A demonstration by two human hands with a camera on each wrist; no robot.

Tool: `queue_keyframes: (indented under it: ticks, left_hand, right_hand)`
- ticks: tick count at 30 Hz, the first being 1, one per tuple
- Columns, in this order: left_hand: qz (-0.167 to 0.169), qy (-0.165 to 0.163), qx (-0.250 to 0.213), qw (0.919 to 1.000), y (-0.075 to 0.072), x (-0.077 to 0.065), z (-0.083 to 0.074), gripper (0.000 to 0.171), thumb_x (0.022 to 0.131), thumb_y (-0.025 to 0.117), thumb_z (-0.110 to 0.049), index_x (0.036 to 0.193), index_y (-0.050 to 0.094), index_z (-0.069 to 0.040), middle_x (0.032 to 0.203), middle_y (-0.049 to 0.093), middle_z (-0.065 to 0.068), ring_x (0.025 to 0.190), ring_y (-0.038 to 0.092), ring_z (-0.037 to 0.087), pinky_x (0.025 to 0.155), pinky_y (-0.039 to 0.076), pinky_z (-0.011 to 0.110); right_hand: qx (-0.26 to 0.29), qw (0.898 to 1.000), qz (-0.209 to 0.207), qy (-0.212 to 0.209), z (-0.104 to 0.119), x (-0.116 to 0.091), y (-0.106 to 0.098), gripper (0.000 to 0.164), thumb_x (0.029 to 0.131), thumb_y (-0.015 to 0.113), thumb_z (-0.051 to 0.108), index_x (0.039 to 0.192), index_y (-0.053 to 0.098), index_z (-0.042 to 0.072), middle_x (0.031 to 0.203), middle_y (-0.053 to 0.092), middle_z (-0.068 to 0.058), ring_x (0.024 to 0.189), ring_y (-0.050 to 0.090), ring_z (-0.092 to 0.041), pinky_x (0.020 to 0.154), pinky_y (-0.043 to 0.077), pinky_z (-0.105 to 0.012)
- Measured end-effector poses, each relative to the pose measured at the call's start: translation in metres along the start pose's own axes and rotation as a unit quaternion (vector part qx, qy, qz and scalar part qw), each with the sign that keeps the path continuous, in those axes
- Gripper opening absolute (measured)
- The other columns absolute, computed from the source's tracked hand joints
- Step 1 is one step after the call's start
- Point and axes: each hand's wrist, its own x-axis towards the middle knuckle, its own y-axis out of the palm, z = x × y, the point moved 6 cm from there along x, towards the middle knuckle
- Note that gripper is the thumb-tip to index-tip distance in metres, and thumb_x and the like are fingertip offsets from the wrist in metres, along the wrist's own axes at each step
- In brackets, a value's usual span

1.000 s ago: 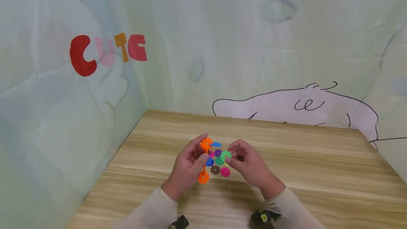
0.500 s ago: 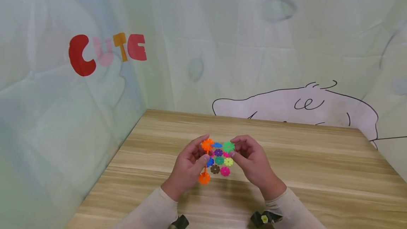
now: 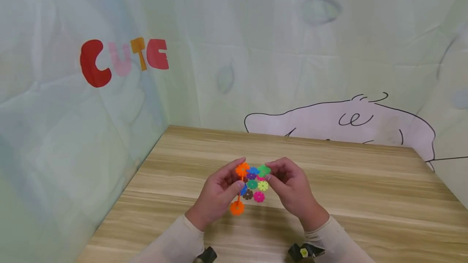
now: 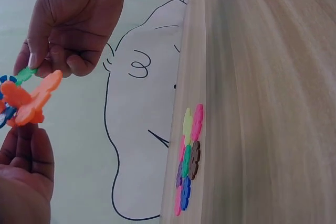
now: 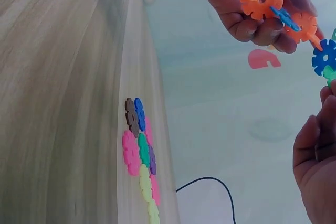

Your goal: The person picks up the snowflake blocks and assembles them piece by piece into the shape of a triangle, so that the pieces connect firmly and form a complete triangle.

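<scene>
My left hand (image 3: 215, 192) grips a joined piece of plastic snowflake discs. An orange disc (image 3: 242, 169) is at its upper end and another orange disc (image 3: 237, 208) hangs below. From the upper one a blue disc (image 5: 324, 57) sticks out to the right. Between thumb and fingertips, my right hand (image 3: 294, 194) pinches a green disc (image 3: 263, 170), its edge right at the blue disc's rim. Both hands hold these above the table, as the two wrist views show. Part of the joined piece is hidden by my left fingers and thumb.
Loose discs lie flat on the wooden table (image 3: 365, 198) under the hands: yellow (image 3: 262, 186), pink (image 3: 259, 197), brown (image 3: 248, 194), teal (image 3: 252, 184), purple (image 3: 251, 176) and others. Fabric walls (image 3: 226, 19) stand at the left and behind the table.
The green disc has risen, and the joined piece in my left hand has shifted right, so the blue disc now meets the green one. The loose discs stay put.
</scene>
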Motion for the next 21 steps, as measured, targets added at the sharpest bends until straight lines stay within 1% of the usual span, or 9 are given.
queue_keyframes:
  ticks: [4,10,18,21]
  left_hand:
    - [0.007,-0.003,-0.003,1.0,0.0008,-0.0006,-0.0021,0.053,0.104,0.062,-0.005,0.155,0.054,-0.018,0.105,0.06,0.011,0.084,0.056,0.016,0.07,0.052,0.021]
    - [0.009,-0.003,0.003,0.9999,0.0019,-0.0015,-0.0035,0.054,0.104,0.062,-0.005,0.156,0.053,-0.015,0.103,0.059,0.01,0.08,0.055,0.013,0.068,0.051,0.02]
    - [0.011,0.01,-0.006,0.9999,0.0032,-0.002,-0.0018,0.054,0.104,0.063,-0.003,0.156,0.052,-0.012,0.101,0.06,0.009,0.078,0.054,0.011,0.066,0.05,0.019]
    - [0.009,0.009,-0.01,0.9999,0.0039,-0.0017,-0.0014,0.054,0.104,0.063,-0.004,0.156,0.052,-0.011,0.101,0.059,0.008,0.078,0.053,0.011,0.066,0.05,0.018]
  right_hand:
    - [0.006,1.0,-0.005,-0.018,0.0007,-0.0007,-0.0006,0.022,0.095,0.067,-0.011,0.115,0.067,-0.003,0.092,0.065,-0.006,0.077,0.061,-0.013,0.068,0.058,-0.023]
    - [0.011,1.0,-0.001,-0.021,-0.0011,-0.0008,-0.0008,0.022,0.094,0.066,-0.012,0.114,0.068,-0.003,0.092,0.066,-0.003,0.076,0.061,-0.012,0.068,0.058,-0.022]
    - [0.012,1.0,-0.003,-0.012,-0.0027,-0.0012,0.0002,0.021,0.094,0.066,-0.012,0.113,0.067,-0.004,0.091,0.065,-0.004,0.076,0.061,-0.012,0.067,0.058,-0.022]
    - [0.014,1.0,-0.007,-0.018,-0.0021,-0.0016,0.0005,0.02,0.094,0.066,-0.012,0.113,0.066,-0.005,0.091,0.065,-0.007,0.075,0.061,-0.012,0.067,0.058,-0.022]
